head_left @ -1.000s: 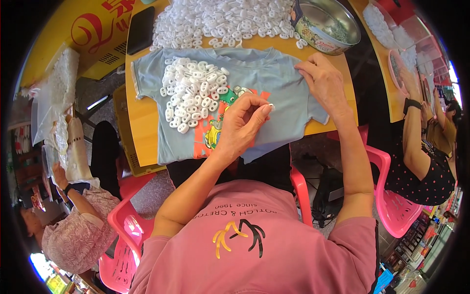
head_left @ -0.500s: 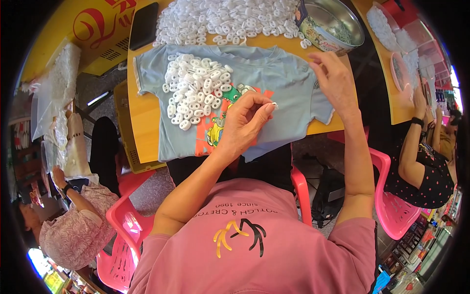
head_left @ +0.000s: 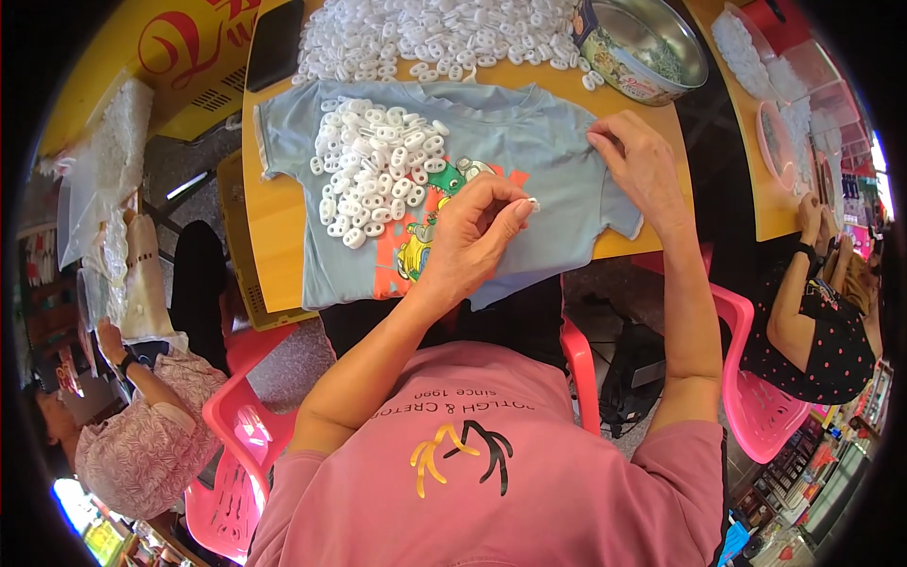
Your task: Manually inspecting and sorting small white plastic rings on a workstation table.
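Note:
A small white plastic piece [head_left: 533, 204] shows at the fingertips of my left hand [head_left: 477, 231], which is closed in a pinch over the middle of a grey-blue T-shirt [head_left: 557, 180]. My right hand [head_left: 644, 165] is over the shirt's right sleeve, thumb and index finger brought together; whatever lies between them is too small to make out. On the left half of the shirt rests a pile of white two-holed oval pieces [head_left: 373, 175], partly covering its colourful cartoon print. A round metal tin [head_left: 688, 92] with small thin bits inside stands beyond my right hand.
A larger heap of the same white pieces [head_left: 435, 33] spreads along the far side of the yellow table [head_left: 274, 274]. A black phone [head_left: 275, 45] lies at the far left corner. Co-workers sit at both sides, and clear plastic containers [head_left: 746, 47] stand on the right-hand table.
My right hand has come slightly down and left from beside the tin, its thumb and index finger drawing together. My left hand keeps its pinch on the white piece.

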`<state>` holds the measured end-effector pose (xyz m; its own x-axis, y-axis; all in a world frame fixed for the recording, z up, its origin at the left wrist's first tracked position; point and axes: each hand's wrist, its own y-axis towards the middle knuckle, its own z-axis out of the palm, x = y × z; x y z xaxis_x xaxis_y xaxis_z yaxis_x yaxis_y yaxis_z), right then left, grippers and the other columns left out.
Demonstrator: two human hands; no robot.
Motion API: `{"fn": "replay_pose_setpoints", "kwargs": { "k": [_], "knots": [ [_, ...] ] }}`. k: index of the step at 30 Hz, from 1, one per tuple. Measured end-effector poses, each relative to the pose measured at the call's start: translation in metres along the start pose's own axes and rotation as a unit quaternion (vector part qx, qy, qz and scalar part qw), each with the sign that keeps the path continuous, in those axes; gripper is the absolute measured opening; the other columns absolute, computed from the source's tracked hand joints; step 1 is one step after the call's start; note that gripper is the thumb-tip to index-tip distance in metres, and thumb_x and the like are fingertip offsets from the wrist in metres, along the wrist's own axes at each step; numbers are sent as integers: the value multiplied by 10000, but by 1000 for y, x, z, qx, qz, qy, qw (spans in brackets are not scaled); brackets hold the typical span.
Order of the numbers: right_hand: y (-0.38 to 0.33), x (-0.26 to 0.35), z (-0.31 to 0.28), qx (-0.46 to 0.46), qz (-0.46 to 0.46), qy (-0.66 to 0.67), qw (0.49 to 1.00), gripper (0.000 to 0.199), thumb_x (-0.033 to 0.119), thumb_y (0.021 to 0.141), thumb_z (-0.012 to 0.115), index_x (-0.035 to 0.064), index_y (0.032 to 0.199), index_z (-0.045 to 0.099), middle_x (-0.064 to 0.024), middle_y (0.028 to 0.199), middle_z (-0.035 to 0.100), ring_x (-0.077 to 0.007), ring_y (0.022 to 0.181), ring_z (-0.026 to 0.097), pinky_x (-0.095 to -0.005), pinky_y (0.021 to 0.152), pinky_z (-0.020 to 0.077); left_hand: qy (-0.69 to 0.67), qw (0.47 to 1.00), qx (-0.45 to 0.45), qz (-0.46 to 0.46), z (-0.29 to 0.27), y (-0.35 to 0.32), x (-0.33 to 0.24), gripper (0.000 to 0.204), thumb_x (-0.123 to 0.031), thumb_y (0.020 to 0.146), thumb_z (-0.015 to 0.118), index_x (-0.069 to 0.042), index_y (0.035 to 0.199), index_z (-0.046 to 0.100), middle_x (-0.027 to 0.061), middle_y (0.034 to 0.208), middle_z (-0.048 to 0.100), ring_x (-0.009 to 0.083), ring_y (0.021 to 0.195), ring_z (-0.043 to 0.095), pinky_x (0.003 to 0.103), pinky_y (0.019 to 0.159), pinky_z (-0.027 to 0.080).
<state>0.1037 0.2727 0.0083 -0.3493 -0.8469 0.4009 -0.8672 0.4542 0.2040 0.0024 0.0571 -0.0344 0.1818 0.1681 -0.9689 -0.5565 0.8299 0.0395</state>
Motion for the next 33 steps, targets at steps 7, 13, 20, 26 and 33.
{"fn": "replay_pose_setpoints", "kwargs": {
  "k": [7, 13, 20, 26, 33],
  "knots": [
    [6, -1, 1, 11, -7, -25, 1000, 127, 127, 845, 643, 17, 908, 643, -107, 852, 625, -283, 807, 621, -362, 722, 474, 6, 1000, 4, -2, 0, 0, -2, 81, -84, 935, 597, -4, 940, 585, 6, 852, 527, 67, 749, 535, 216, 665, 445],
    [14, -1, -3, 35, -43, -79, 995, 121, 129, 837, 641, 29, 905, 640, -99, 842, 626, -298, 810, 619, -372, 719, 480, -6, 1000, 2, -14, 0, -1, -2, 79, -82, 932, 600, -4, 935, 587, 5, 854, 523, 65, 750, 529, 213, 660, 438],
    [10, 2, -6, 0, 0, 2, 1000, 132, 137, 854, 629, 16, 908, 633, -108, 837, 645, -276, 726, 626, -362, 674, 482, 8, 1000, 0, -1, -1, -1, 2, 70, -75, 928, 601, -5, 923, 592, 4, 855, 520, 63, 742, 512, 209, 653, 426],
    [5, 2, -10, 7, -20, -1, 1000, 139, 136, 862, 625, 8, 917, 630, -117, 840, 649, -278, 736, 629, -363, 685, 482, -2, 1000, 1, -17, -1, -2, -2, 91, -90, 926, 610, -2, 937, 591, 3, 858, 521, 63, 748, 529, 207, 657, 437],
    [13, -4, -1, 47, -18, -30, 998, 161, 149, 861, 629, 4, 930, 637, -127, 854, 655, -306, 793, 627, -368, 719, 481, -2, 1000, 4, -6, -2, -1, 2, 93, -91, 925, 613, -1, 939, 592, 3, 851, 522, 60, 736, 526, 205, 641, 432]
  ]
}}
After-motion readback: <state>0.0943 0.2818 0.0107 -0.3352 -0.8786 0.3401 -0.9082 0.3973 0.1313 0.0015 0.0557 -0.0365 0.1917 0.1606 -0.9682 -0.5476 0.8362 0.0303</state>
